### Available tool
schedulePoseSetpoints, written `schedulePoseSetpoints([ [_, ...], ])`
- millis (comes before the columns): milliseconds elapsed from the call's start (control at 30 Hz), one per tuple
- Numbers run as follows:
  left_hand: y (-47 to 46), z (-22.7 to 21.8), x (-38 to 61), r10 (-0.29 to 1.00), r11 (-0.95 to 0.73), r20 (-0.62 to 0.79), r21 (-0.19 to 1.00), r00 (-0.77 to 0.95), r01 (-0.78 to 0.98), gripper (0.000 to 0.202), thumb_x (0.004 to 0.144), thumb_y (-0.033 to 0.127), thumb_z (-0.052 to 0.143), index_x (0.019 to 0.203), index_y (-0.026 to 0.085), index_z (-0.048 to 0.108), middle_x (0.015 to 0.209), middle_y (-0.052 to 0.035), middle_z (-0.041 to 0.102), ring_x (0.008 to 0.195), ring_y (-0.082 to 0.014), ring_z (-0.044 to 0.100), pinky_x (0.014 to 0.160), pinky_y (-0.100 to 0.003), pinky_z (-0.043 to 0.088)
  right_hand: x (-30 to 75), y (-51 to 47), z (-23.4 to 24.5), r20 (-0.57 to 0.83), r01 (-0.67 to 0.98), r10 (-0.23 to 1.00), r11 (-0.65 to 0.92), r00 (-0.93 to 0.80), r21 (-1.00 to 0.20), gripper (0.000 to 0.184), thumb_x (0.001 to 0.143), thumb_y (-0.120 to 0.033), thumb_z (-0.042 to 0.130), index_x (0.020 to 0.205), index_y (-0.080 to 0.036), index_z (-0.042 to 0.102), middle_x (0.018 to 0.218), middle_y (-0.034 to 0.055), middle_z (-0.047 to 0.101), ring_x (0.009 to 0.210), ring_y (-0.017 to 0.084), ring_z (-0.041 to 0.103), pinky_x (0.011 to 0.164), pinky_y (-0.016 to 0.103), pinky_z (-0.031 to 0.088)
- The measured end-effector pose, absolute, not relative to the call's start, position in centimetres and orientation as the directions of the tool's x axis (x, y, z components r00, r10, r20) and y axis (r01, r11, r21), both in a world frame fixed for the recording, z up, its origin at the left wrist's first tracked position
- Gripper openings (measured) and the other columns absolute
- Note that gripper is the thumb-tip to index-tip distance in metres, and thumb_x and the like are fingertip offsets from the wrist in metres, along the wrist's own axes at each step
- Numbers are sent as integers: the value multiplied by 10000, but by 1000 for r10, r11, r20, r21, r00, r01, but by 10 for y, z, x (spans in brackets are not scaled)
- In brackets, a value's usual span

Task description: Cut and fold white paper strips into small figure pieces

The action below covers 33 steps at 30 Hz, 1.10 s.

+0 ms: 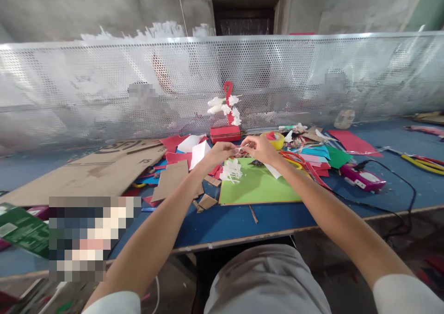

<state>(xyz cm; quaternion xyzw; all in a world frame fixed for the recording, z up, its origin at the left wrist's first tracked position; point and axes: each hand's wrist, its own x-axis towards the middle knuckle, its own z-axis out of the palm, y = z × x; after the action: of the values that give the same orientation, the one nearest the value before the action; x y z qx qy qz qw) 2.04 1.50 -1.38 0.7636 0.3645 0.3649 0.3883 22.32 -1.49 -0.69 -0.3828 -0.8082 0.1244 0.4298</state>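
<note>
Fingertips of my left hand [222, 152] and my right hand [259, 148] are closed together on a small white paper piece [240, 148], held between them above the work surface. Its exact shape is too small to make out. Just below lies a cluster of cut white paper shapes [231, 170] on a green sheet [260, 187]. Behind my hands stands a red hook-shaped stand [228, 94] on a red box base [225, 133], with white paper flowers [226, 109] attached. A yellow tape roll [275, 141] sits behind my right hand.
On the blue table [215, 224] lie a large cardboard sheet [93, 170], red and white paper scraps, and a smaller cardboard piece [169, 181]. To the right are a purple device [362, 177] with a black cable and yellow-handled pliers [423, 163]. A perforated metal panel [284, 78] rises behind.
</note>
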Motion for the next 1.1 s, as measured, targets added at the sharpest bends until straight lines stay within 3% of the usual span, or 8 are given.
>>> schedulePoseSetpoints([
  [300,14,-14,20,835,-449,274,841,478,302,267,718,387,695,806,135,688,661,-20,626,584,-100,523,555,-220,364,225,-10,-10,602,674,717,640,-352,-370,173,873,-300,599,844,-169,708,713,35,689,639,142,580,616,244,352],
  [533,16,-15,19,817,-480,258,801,516,359,320,744,421,672,860,123,675,676,-22,617,610,-108,538,562,-221,372,226,-10,-10,511,673,772,609,-379,-421,522,974,-443,402,618,-154,652,576,35,645,561,130,574,611,245,366],
  [633,18,-16,19,822,-460,226,805,523,375,305,748,415,662,830,122,667,687,-27,625,618,-115,552,578,-230,385,225,-12,-9,536,625,744,649,-399,-434,376,922,-450,514,778,-159,705,690,38,693,613,139,596,606,242,378],
  [733,18,-16,19,823,-442,202,815,531,375,289,747,407,657,794,122,657,712,-38,642,621,-117,559,585,-232,395,224,-13,-10,567,589,712,684,-414,-430,209,841,-363,649,940,-187,702,801,33,713,689,146,612,628,237,396],
  [867,18,-15,21,842,-445,224,804,491,396,256,749,367,652,798,117,667,678,-30,629,599,-115,542,569,-228,381,223,-11,-13,589,632,708,671,-389,-388,110,848,-274,632,875,-183,689,794,29,703,691,143,606,648,241,392],
  [1100,13,-13,25,824,-500,287,774,489,388,231,754,319,640,844,111,686,654,-15,604,597,-111,526,565,-222,365,221,-8,-14,596,702,711,637,-374,-319,135,897,-257,577,884,-176,684,816,41,708,699,143,593,634,236,350],
])
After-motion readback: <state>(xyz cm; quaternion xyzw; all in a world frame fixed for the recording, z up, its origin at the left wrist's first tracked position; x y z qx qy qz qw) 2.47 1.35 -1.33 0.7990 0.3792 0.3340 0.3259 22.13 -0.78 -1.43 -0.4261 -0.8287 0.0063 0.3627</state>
